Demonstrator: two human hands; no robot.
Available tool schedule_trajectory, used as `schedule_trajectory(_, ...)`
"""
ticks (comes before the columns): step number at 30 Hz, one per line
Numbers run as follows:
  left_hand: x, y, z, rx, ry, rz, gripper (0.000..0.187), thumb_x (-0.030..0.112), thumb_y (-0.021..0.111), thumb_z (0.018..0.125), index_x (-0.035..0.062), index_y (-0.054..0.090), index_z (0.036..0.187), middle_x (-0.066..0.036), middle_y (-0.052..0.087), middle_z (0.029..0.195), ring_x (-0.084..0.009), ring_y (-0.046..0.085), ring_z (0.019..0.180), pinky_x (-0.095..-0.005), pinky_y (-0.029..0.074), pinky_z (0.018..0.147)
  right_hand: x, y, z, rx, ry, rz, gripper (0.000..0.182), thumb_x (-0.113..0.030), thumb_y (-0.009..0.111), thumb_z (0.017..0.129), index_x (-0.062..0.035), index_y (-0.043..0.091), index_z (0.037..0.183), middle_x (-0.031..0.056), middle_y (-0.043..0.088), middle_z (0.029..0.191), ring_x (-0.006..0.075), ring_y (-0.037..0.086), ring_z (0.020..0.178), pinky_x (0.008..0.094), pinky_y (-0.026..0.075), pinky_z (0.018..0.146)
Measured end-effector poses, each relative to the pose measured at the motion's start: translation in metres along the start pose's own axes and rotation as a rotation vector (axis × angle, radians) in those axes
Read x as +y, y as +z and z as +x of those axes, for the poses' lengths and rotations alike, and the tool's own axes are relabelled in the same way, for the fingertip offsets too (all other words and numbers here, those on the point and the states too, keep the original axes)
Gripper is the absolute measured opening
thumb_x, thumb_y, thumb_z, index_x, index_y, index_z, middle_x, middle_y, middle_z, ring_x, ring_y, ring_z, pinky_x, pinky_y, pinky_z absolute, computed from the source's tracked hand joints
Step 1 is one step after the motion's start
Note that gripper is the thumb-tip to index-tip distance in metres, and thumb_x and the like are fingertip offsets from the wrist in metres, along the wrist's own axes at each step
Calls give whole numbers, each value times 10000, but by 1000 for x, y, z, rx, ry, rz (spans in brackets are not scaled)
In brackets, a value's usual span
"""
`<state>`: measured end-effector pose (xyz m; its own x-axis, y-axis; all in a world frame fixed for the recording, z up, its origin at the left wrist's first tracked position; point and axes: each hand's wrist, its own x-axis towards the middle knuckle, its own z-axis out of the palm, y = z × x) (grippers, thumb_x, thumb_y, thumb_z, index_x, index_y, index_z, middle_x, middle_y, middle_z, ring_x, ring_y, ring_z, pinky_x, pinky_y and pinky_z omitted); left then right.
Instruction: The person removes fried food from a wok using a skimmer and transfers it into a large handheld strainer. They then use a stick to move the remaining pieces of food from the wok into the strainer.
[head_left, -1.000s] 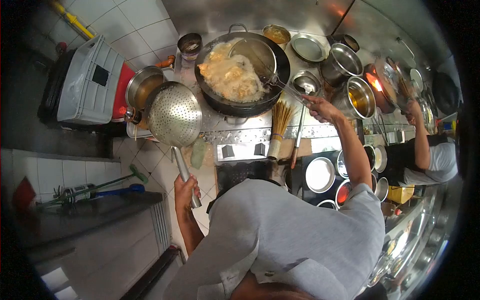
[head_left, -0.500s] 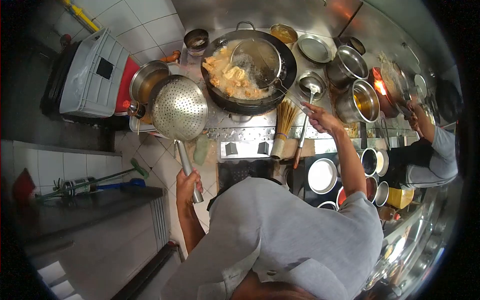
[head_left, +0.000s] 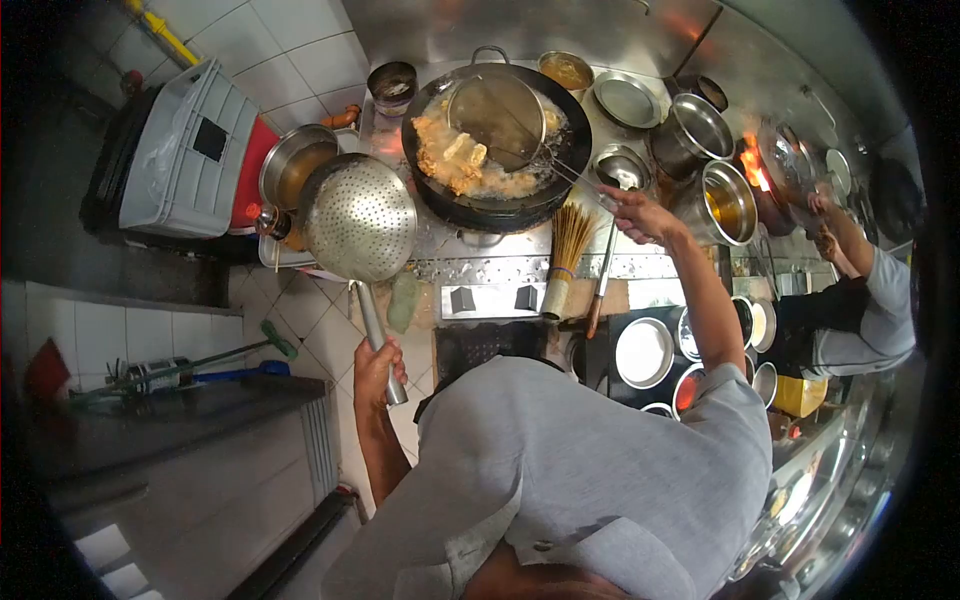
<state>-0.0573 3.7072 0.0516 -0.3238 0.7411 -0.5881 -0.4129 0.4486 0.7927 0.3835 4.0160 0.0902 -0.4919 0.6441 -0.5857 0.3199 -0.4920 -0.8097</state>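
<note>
Left hand [head_left: 380, 370]: fingers wrapped round handle of skimmer [head_left: 362, 222], bowl held left of wok [head_left: 575, 130]. Right hand [head_left: 642, 217]: fingers gripping handle of strainer [head_left: 495, 115], its mesh within wok rim, beside frying food [head_left: 455, 158]. Brush [head_left: 570, 240] on tabletop [head_left: 445, 240], near wok.

I hold a round perforated scoop [head_left: 362, 220] beside the black wok [head_left: 577, 132], my mesh strainer [head_left: 497, 118] inside it near golden frying pieces [head_left: 452, 160]
</note>
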Motion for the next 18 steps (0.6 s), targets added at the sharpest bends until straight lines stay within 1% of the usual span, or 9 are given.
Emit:
schedule_trajectory(5,0,2,8,-22,-22,-8,137,65,556,856,64,463,956,-29,468,651,-129,443,441,-299,402,392,25,33,8,-58,-8,192,540,-130,424,1002,-199,261,1512,-51,383,621,38,296,434,189,233,352)
schedule_trajectory(7,1,3,10,-24,-24,14,135,76,562,858,67,461,946,-28,464,650,-128,439,440,-296,394,391,28,62,8,16,-5,208,553,-127,400,1006,-204,223,1525,-53,389,620,57,290,424,208,243,349)
schedule_trajectory(10,-2,2,16,-28,-19,-2,147,97,569,864,67,475,972,-24,479,663,-112,440,441,-297,404,390,29,94,5,141,-44,100,553,-104,393,999,-193,242,1523,-52,403,627,66,338,450,217,291,378)
schedule_trajectory(11,-3,1,18,-28,-18,1,147,97,569,864,67,475,972,-24,479,663,-112,440,441,-297,404,390,32,95,6,141,-45,103,553,-104,393,999,-193,242,1523,-52,403,627,66,338,450,217,291,378)
schedule_trajectory(13,-2,1,20,-37,-37,1,144,99,570,848,71,482,960,-22,481,659,-111,442,438,-295,408,391,40,97,10,270,-132,-51,548,-81,432,966,-147,315,1497,45,585,736,132,504,551,278,447,493)
schedule_trajectory(14,2,3,19,-38,-30,5,144,99,570,848,71,482,960,-22,481,659,-111,442,438,-295,408,391,40,100,11,271,-140,-49,548,-81,432,966,-147,315,1497,45,585,736,132,504,551,278,447,493)
schedule_trajectory(16,7,7,11,13,-45,10,147,119,588,851,74,486,947,-20,486,657,-110,443,437,-292,412,392,43,106,11,439,-226,-482,544,-53,487,917,-92,392,1451,165,676,1002,192,615,735,315,508,679)
schedule_trajectory(17,5,6,12,11,-45,11,147,119,588,851,74,486,947,-20,486,657,-110,443,437,-292,412,392,41,106,11,441,-225,-481,544,-53,487,917,-92,392,1451,165,676,1002,192,615,735,315,508,679)
schedule_trajectory(18,1,3,15,7,-38,6,149,104,588,853,76,484,956,-19,483,656,-112,442,441,-290,402,392,37,106,10,457,-216,-601,550,-46,500,902,-81,399,1442,195,647,1107,214,628,788,329,505,731)
